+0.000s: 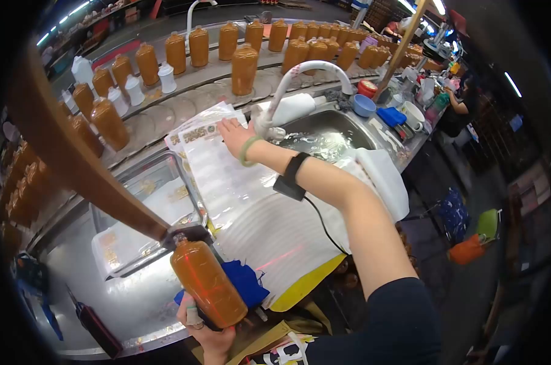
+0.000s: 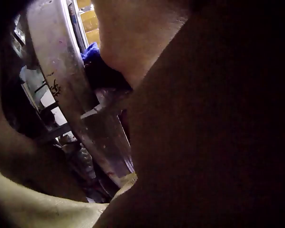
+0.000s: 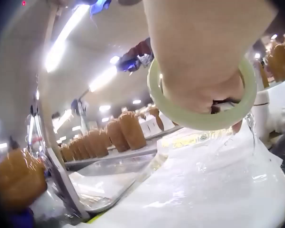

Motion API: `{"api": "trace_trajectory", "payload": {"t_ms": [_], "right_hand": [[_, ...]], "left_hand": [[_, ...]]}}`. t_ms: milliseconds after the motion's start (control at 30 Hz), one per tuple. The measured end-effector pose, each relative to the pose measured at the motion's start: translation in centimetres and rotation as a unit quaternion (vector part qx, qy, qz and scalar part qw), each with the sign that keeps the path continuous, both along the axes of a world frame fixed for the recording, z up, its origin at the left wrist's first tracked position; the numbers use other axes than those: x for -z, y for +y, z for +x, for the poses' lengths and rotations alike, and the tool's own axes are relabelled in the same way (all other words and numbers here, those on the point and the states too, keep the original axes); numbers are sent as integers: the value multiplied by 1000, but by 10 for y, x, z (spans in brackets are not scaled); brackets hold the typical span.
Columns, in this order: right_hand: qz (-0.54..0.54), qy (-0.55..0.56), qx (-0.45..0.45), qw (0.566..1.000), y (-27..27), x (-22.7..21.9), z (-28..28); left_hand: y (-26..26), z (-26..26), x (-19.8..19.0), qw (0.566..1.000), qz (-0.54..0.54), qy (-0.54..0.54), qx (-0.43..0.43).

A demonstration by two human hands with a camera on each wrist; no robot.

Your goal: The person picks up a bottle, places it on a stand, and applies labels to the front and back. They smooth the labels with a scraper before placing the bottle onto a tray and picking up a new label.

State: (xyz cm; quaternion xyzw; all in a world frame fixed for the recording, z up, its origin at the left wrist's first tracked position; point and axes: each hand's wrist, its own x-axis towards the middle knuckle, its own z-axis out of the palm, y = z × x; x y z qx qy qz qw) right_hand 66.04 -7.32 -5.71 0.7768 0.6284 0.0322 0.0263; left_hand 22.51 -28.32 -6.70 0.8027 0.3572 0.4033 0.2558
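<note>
In the head view my left hand holds the base of a glossy brown bottle. This bottle tilts over a blue cloth, with its neck up against the lower end of a curved wooden arm. My right hand reaches across the bench, its fingers spread on the top edge of a wet white sheet with gold printing. A pale green bangle circles that wrist. Dark shadow and skin fill most of the left wrist view, and the bottle is hidden there.
Beside the sheets lies a shallow metal tray with pale pieces in it. A white faucet arches over a sink of water. Several brown bottles line the ledge behind. A dark red-handled tool lies at the front left.
</note>
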Motion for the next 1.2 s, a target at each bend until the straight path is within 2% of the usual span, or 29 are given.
{"api": "trace_trajectory", "payload": {"t_ms": [33, 100, 133, 167, 233, 267, 333, 367, 400, 433, 467, 500, 533, 567, 600, 633, 667, 700, 767, 800, 833, 900, 967, 1033, 1067, 1133, 1167, 1200], "right_hand": [[0, 3, -6, 1000, 7, 10, 1], [-67, 42, 21, 997, 17, 22, -1], [-52, 28, 33, 998, 15, 28, -6], [-53, 29, 32, 998, 16, 30, -7], [-106, 44, 49, 992, 6, 4, -18], [-69, 36, 18, 997, -1, 2, -21], [-103, 66, 2, 992, -19, -16, -29], [-137, 98, -17, 986, -29, -25, -36], [-148, 62, -74, 984, -47, -33, -38], [-157, 94, -78, 980, -59, -36, -40], [-197, 134, -77, 968, -76, -72, -53], [-249, 106, -86, 959, -75, -69, -42], [-236, 120, -71, 962, -75, -63, -27], [-194, 180, -19, 964, -77, -59, -13], [-170, 44, -98, 980, -84, -59, -9], [-25, 262, 106, 959, -89, -41, 0], [13, 208, 99, 973, -90, -21, 14], [11, 211, 90, 973, -89, -13, 19], [0, 208, 222, 953, -94, -2, 25], [-58, 256, 252, 932, -94, -5, 36], [-22, 205, 256, 944, -99, -2, 36], [-64, 223, 249, 940, -105, -5, 50], [-88, 364, 211, 903, -108, 20, 80], [-51, 303, 225, 925, -114, 26, 89], [-57, 307, 222, 924, -118, 28, 86], [-23, 196, 242, 950, -127, 4, 77], [-25, 198, 242, 950, -134, -7, 70], [18, 171, 201, 964, -140, -21, 58]], "left_hand": [[1, -1, 0, 1000, 0, 3, -6], [5, -3, 4, 998, -54, 37, 13], [4, -4, 14, 995, -101, 16, 2], [3, -9, 18, 995, -102, 17, 0], [4, -4, 5, 997, -59, 39, 11], [4, -1, 1, 997, -61, 39, 11], [5, 4, -7, 999, 41, 15, 9], [7, 6, -7, 999, 39, 21, 6], [6, 7, -4, 999, 46, 9, 3], [4, 4, -3, 999, 52, 2, -5], [-1, 4, -9, 999, -43, 2, -16], [-1, 5, -6, 1000, -18, -5, -23], [-1, 5, -9, 1000, -17, -11, -13], [-2, 4, -12, 1000, -16, -19, -2], [-2, 6, -16, 1000, -14, -14, -2], [-3, 6, -18, 1000, -12, -12, 0], [-5, 6, -17, 1000, -4, -6, -10], [-5, 6, -20, 1000, -4, -3, -19], [-7, 4, -27, 999, -6, 32, -13], [-7, 4, -27, 999, -6, 38, -12], [-8, 2, -25, 999, -7, 42, -18], [-7, 0, -18, 999, -46, 25, -6], [-4, -5, -20, 998, -44, 44, 1], [-6, -2, -25, 997, -51, 54, 2], [-5, 4, -34, 1000, -10, 16, -12], [-4, 3, -31, 1000, -5, 5, -9], [-4, 1, -29, 1000, -2, -7, -3], [-5, 1, -32, 1000, -16, -12, -6]]}}
